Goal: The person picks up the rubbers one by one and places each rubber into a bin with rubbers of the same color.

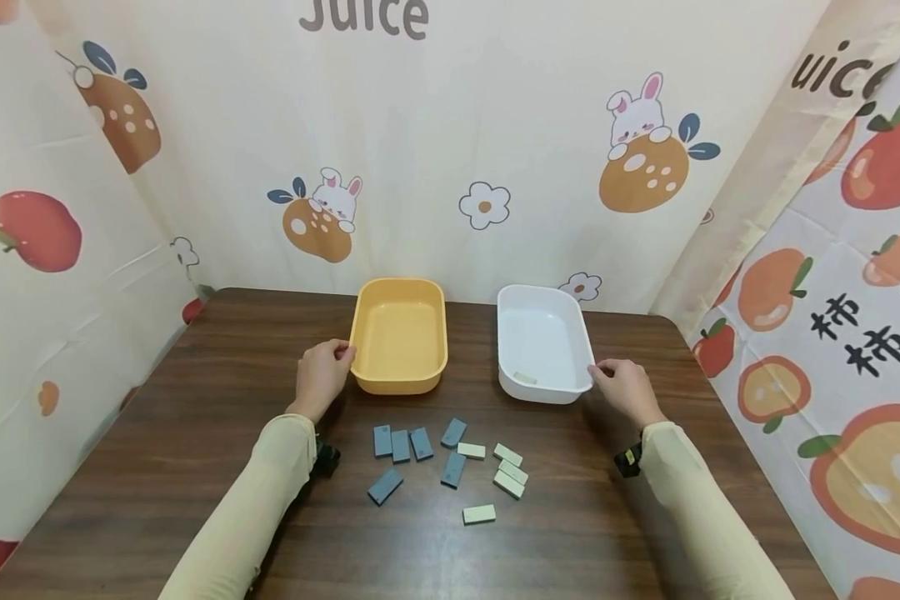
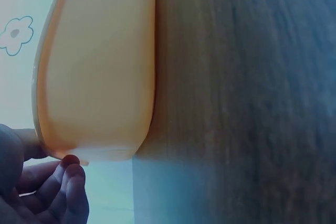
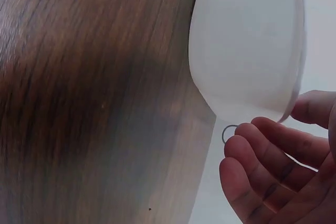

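A yellow plastic bin [image 1: 401,337] sits at the back of the table, and a white plastic bin [image 1: 543,337] stands to its right. My left hand [image 1: 321,379] pinches the left rim of the yellow bin; the left wrist view shows thumb and fingertips at the bin's edge [image 2: 100,66]. At the right rim of the white bin, my right hand [image 1: 626,390] pinches with thumb and fingers, also seen beside the bin's wall [image 3: 247,45]. Inside the white bin lies one pale green block [image 1: 525,377]. The yellow bin holds nothing visible.
In front of the bins, several blue-grey blocks [image 1: 385,486] lie scattered on the brown wooden table [image 1: 195,433]. Several pale green blocks [image 1: 479,514] lie to their right, some touching. A printed curtain [image 1: 435,125] hangs behind the table and along both sides.
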A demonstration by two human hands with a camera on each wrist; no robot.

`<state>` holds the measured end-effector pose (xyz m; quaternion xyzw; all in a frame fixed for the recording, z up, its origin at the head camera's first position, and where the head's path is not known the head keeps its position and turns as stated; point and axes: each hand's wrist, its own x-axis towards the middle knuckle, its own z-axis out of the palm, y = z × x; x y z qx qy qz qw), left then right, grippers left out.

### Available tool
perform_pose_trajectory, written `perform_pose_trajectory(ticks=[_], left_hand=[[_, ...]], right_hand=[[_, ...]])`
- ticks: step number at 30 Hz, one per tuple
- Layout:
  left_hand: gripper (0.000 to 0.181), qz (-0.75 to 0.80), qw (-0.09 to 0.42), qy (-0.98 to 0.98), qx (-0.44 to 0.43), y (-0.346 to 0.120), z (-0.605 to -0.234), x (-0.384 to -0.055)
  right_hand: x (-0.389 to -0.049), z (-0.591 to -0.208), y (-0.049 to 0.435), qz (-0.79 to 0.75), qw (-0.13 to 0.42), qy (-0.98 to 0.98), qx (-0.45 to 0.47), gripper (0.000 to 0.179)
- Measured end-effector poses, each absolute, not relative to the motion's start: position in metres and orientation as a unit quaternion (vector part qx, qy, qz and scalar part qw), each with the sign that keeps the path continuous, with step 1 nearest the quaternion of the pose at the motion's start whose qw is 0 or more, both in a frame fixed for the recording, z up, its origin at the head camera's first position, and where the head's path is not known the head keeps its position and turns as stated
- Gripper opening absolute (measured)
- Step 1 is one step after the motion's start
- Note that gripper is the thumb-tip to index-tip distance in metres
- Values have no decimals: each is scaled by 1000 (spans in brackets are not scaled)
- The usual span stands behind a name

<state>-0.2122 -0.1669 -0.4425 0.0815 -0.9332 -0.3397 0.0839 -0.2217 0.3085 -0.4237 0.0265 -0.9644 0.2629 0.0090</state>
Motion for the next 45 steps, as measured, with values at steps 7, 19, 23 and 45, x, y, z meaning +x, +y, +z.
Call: perform_pose_trajectory(ticks=[7, 19, 23, 45], left_hand=[[37, -360, 68, -926, 93, -170, -445, -211], [34, -368, 61, -926, 60, -171, -421, -203], [34, -361, 52, -930, 33, -167, -413, -198], [23, -349, -7, -920, -176, -140, -400, -172]], right_hand=[[-220, -431, 307, 282, 7, -959, 27, 41], [-221, -434, 305, 290, -7, -957, 4, 48], [-222, -434, 305, 289, 0, -957, 8, 47], [-219, -436, 308, 298, -16, -954, -10, 51]])
